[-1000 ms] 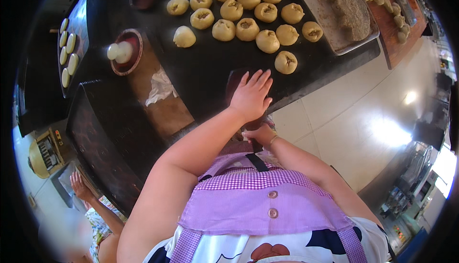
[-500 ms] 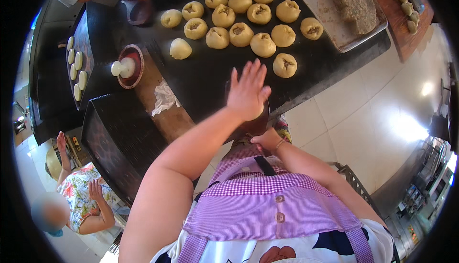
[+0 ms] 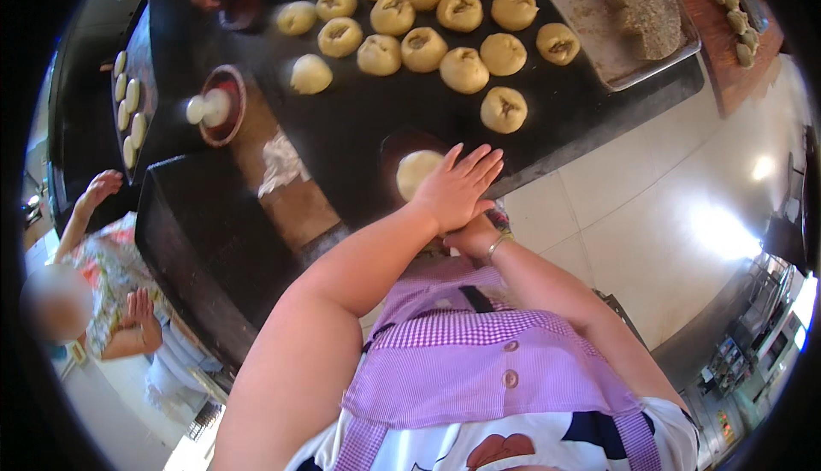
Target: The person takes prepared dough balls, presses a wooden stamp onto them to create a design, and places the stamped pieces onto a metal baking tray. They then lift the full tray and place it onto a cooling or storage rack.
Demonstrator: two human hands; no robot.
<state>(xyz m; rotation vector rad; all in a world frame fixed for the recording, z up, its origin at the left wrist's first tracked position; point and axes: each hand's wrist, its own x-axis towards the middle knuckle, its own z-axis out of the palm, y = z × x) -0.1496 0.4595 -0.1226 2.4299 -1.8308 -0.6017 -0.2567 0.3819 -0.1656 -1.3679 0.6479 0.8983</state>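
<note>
My left hand [image 3: 462,189] lies flat with its fingers stretched out, beside a pale round of dough [image 3: 418,173]. The dough sits on a dark reddish-brown round piece [image 3: 402,144] at the near edge of the black table [image 3: 342,150]. Below and partly behind my left hand is my right hand [image 3: 475,236], a bracelet on its wrist. The two hands touch or overlap; the right fingers are mostly hidden. Farther off stand several yellow dough buns [image 3: 423,49], many with brown filling showing through an opening on top.
A metal tray [image 3: 617,80] with a brown filling mass [image 3: 646,9] stands far right, beside a wooden board [image 3: 727,69]. At left are a reddish bowl [image 3: 233,133] with a white knobbed tool [image 3: 209,108], and a crumpled cloth [image 3: 280,163]. Other people work far left and lower left.
My left hand has slid nearer and to the right, uncovering the pale dough. My right hand has come up against it. A co-worker's hand at the top has moved left and lower.
</note>
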